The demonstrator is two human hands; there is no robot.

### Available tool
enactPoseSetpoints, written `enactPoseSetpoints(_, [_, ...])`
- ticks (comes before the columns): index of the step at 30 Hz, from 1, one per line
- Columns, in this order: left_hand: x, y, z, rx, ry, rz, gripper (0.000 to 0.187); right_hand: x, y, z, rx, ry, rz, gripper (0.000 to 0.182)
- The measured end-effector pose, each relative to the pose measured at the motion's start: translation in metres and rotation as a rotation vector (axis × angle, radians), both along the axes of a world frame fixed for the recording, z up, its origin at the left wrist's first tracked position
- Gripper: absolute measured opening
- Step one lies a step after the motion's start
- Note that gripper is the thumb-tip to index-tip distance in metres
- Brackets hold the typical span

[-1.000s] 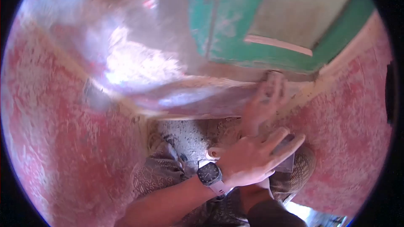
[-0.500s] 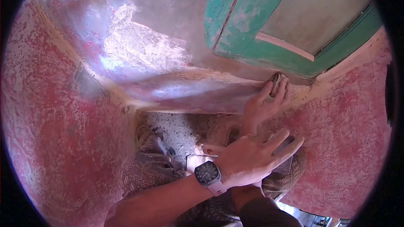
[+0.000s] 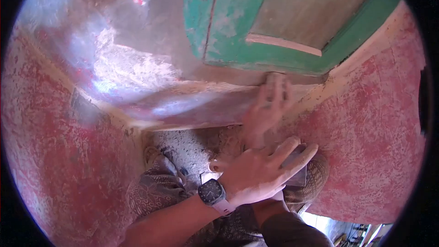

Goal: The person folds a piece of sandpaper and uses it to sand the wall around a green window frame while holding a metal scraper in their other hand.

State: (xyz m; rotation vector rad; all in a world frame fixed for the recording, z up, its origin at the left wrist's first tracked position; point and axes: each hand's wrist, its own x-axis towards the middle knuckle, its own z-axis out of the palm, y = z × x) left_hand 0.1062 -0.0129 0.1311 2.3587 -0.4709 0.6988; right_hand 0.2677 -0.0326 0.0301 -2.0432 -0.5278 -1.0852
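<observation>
My right hand, blurred by motion, reaches up to the ledge below the green frame. Its fingers close round a small greyish object, pressed near the brown strip under the frame. My left hand, with a dark watch on its wrist, crosses over my right forearm. Its fingers are parted over a flat grey piece, which it seems to hold; the thumb is hidden.
Worn pink-red walls rise at the left and right. A pale patch marks the grey wall surface. Below lie a rough grey floor and my patterned trouser legs. Assorted items stand at the lower right.
The view has shifted, so the green frame and both hands appear farther left. My right hand has moved left along the ledge below the frame. My left hand keeps its pose.
</observation>
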Motion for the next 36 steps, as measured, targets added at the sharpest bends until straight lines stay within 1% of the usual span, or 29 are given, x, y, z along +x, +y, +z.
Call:
enactPoseSetpoints(2, [0.0,-0.002,0.002,-0.006,0.058,-0.031,0.114,-0.031,0.022,-0.002,-0.111,-0.097,0.127,0.039])
enactPoseSetpoints(5, [0.001,-0.005,0.002,0.017,0.083,-0.057,0.112,-0.038,0.027,-0.005,-0.008,-0.003,0.29,0.04])
enactPoseSetpoints(8, [-0.002,-0.001,0.007,0.002,0.122,-0.059,0.11,0.0,0.005,-0.002,0.002,-0.068,0.014,0.044])
enactPoseSetpoints(11, [-0.001,-0.003,0.007,0.009,0.107,-0.036,0.111,0.019,-0.006,-0.004,0.206,0.004,-0.058,0.044])
enactPoseSetpoints(14, [0.004,-0.007,0.005,0.011,0.076,-0.045,0.112,-0.017,0.012,0.0,0.015,0.001,-0.007,0.043])
enactPoseSetpoints(17, [0.006,-0.011,0.01,0.036,0.112,-0.067,0.113,-0.051,0.025,0.005,0.017,-0.009,0.311,0.042])
enactPoseSetpoints(18, [0.006,-0.011,0.011,0.048,0.134,-0.07,0.113,-0.044,0.024,0.004,0.022,-0.016,0.226,0.042])
enactPoseSetpoints(20, [0.006,-0.012,0.008,0.027,0.099,-0.057,0.115,-0.017,0.012,0.001,0.027,-0.025,0.063,0.041])
enactPoseSetpoints(23, [0.006,-0.009,0.008,0.003,0.094,-0.054,0.115,0.011,-0.005,0.005,0.268,0.044,-0.022,0.037])
enactPoseSetpoints(26, [0.006,-0.007,0.01,0.007,0.12,-0.058,0.115,-0.011,0.004,0.011,0.029,-0.009,0.035,0.036])
enactPoseSetpoints(29, [0.01,-0.009,0.007,0.017,0.117,-0.08,0.115,-0.047,0.023,0.01,0.033,0.013,0.294,0.038])
enactPoseSetpoints(32, [0.008,-0.009,0.006,0.037,0.133,-0.068,0.116,-0.012,0.014,-0.012,-0.027,-0.037,0.055,0.04])
enactPoseSetpoints(35, [0.005,-0.006,0.009,0.035,0.142,-0.056,0.117,-0.001,0.009,0.002,0.283,0.039,0.011,0.037])
enactPoseSetpoints(36, [0.005,-0.006,0.009,0.031,0.14,-0.059,0.118,-0.008,0.012,0.003,0.225,0.039,0.035,0.037])
